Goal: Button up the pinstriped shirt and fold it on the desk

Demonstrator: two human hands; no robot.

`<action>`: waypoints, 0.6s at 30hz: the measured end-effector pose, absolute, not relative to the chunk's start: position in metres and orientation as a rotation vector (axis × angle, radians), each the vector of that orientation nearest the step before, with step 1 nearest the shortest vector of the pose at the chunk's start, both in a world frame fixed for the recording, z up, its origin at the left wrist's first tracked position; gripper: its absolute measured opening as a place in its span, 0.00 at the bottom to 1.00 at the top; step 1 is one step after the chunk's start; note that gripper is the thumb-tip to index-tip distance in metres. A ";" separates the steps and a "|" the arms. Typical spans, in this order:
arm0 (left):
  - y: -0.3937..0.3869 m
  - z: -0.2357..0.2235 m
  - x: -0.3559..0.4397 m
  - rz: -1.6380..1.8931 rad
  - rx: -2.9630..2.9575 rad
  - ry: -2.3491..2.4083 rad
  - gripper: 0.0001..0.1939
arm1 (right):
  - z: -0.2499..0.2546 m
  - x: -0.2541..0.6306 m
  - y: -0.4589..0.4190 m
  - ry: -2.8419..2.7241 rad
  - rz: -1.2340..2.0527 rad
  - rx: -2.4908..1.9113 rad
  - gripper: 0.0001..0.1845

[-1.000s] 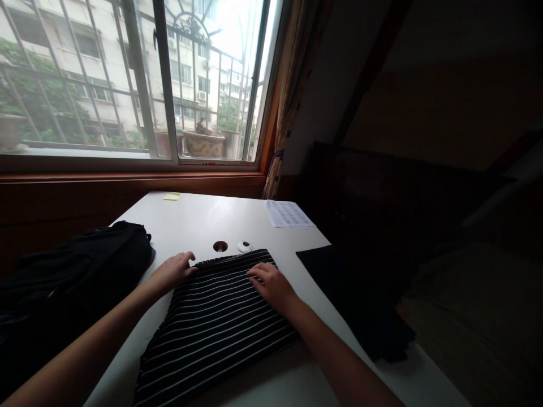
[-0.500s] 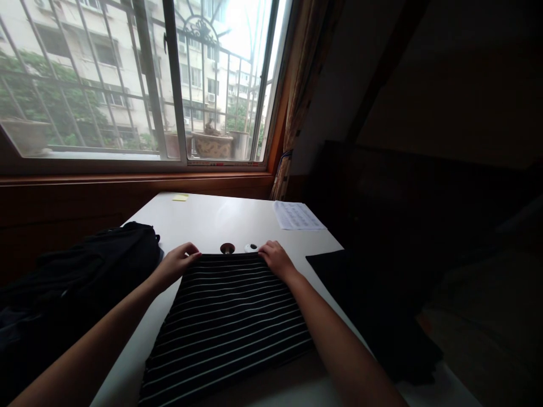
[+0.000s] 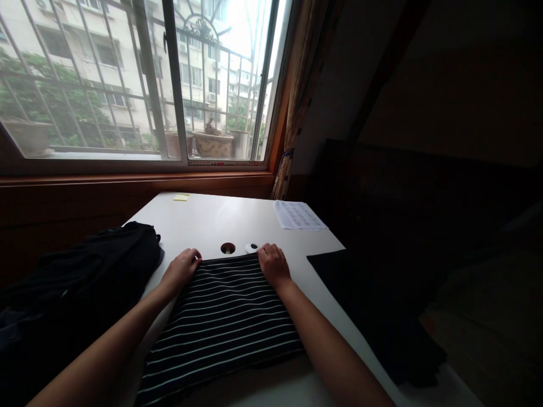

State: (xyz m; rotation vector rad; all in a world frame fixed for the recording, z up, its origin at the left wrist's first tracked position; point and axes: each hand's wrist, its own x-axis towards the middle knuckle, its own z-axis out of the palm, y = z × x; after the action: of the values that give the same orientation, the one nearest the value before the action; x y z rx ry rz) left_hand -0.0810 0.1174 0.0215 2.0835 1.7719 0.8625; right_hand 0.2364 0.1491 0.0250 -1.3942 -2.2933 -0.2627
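A black cloth with thin white stripes [image 3: 229, 316] spreads over the white table in front of me. My left hand [image 3: 183, 268] pinches its far left corner, fingers closed on the edge. At the far right corner my right hand [image 3: 274, 263] grips the same edge, fingers curled over it. The far edge is pulled fairly straight between both hands and slants up slightly to the right. Whether the cloth is a garment or a loose piece, I cannot tell. Its near left part reaches the bottom of the view.
A pile of dark clothing [image 3: 127, 254] lies on the left. Another dark cloth [image 3: 373, 305] hangs over the table's right side. Printed sheets [image 3: 300, 215], a yellow sticky note [image 3: 181, 197], a round hole [image 3: 228, 248] and a white ring [image 3: 251, 247] are on the white table [image 3: 224, 217].
Both hands keep hold of the cloth. The left hand has dropped slightly toward me, tilting the far edge, and the cloth's near right side has drawn inward.
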 end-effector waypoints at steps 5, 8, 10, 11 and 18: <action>0.111 0.033 -0.071 0.835 2.240 1.775 0.16 | 0.023 0.230 0.139 -2.455 -0.156 -1.188 0.13; 0.098 0.039 -0.047 0.757 2.471 1.581 0.19 | 0.018 0.226 0.132 -2.509 -0.093 -1.118 0.18; 0.082 0.037 -0.027 0.616 2.656 1.367 0.22 | 0.014 0.225 0.129 -2.538 -0.057 -1.100 0.21; 0.073 0.033 -0.017 0.538 2.715 1.274 0.24 | 0.012 0.225 0.129 -2.552 -0.041 -1.099 0.23; 0.014 0.006 0.011 0.262 2.746 1.027 0.34 | 0.006 0.235 0.144 -2.540 0.010 -1.286 0.26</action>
State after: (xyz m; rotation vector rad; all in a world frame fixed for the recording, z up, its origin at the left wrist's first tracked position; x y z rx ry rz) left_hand 0.0114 0.0142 0.0059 2.7463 1.0268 0.2616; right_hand 0.2349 0.1436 0.0065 -1.2856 -2.5399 0.0102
